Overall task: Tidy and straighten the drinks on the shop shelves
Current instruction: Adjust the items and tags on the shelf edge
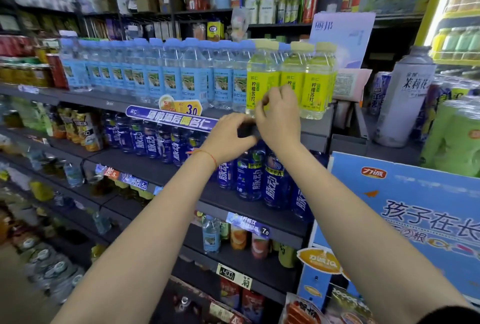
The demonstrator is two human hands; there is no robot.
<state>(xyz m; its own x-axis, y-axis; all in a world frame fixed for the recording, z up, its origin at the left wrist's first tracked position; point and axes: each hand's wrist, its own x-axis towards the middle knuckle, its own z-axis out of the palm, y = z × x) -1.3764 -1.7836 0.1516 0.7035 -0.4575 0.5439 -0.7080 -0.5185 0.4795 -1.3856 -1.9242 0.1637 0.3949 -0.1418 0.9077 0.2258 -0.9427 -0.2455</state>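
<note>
A: At the centre of the frame, what are the hands doing?

B: Both meet at the front edge of the top shelf [109,102], just below the yellow lemon soda bottles [262,82]. The left hand [228,136] has its fingers curled, and the right hand [279,115] is bent over it with fingers curled too. Between them is a small dark thing [246,130] at the shelf lip; both hands seem to pinch it, but I cannot tell what it is.

A: Does either hand touch a bottle?

B: The right hand lies in front of the lower part of the yellow bottles; whether it touches them I cannot tell. A thin red string [207,156] circles the left wrist.

A: And the shelves, what do they hold?

B: On the top shelf, left of centre, a long row of clear water bottles with blue labels [161,74] stands upright, close together, with the yellow ones directly to its right. A blue promotional sign [171,118] with a 3.0 price tag hangs on that shelf's edge. The shelf below carries dark blue drink bottles [249,180], upright, running from centre left down to centre right behind the forearms. Lower still, at lower centre, a shelf holds a small water bottle [211,232] and some orange and red drinks.

A: Anything at the right?

B: A large white bottle-shaped display [405,97] at upper right, and a blue cardboard stand [415,209] at lower right.
</note>
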